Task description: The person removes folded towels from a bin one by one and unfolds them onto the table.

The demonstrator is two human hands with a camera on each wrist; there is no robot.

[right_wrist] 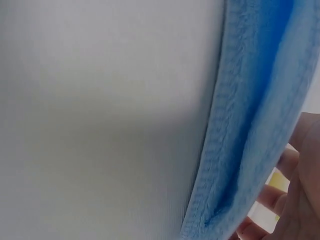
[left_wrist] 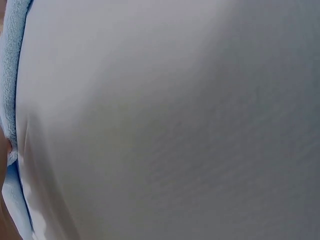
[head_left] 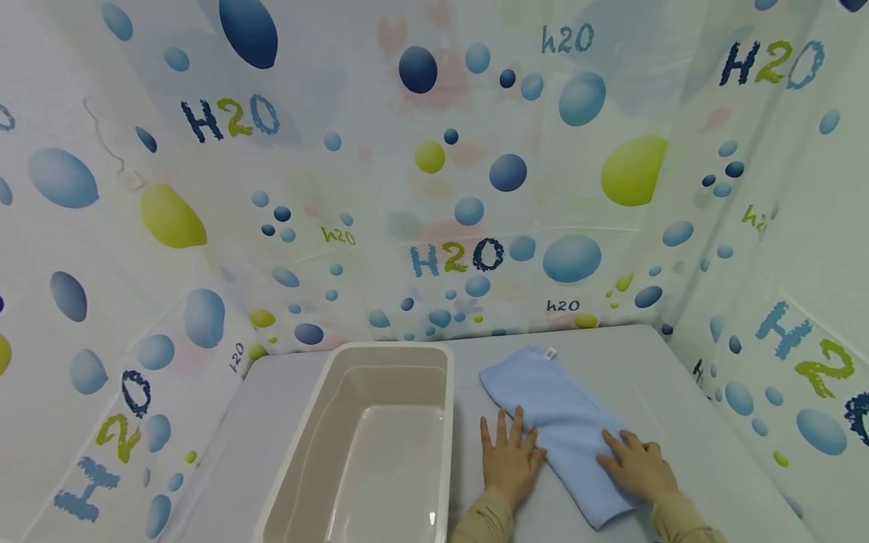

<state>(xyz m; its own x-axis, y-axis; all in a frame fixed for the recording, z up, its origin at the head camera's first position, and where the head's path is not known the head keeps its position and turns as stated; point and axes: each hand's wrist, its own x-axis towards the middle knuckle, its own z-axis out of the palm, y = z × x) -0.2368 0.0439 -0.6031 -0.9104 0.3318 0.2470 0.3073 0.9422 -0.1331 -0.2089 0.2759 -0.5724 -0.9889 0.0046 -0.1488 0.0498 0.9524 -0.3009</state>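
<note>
A folded light-blue towel (head_left: 563,422) lies slantwise on the table, with a small white tag at its far end. My left hand (head_left: 511,461) has its fingers spread, and its thumb side touches the towel's left edge. On the near right part of the towel rests my right hand (head_left: 638,466), with fingers slightly bent. In the right wrist view, the stacked layers of the towel (right_wrist: 250,120) show along its edge, and the fingers (right_wrist: 272,197) touch its far side. Only a strip of towel (left_wrist: 9,75) appears in the left wrist view.
A deep beige plastic basin (head_left: 448,422) stands left of the towel, close beside my left hand. The pale table surface (head_left: 706,422) extends to the right. A white curtain (head_left: 366,188) printed with bubbles and H2O lettering surrounds the table at the back and sides.
</note>
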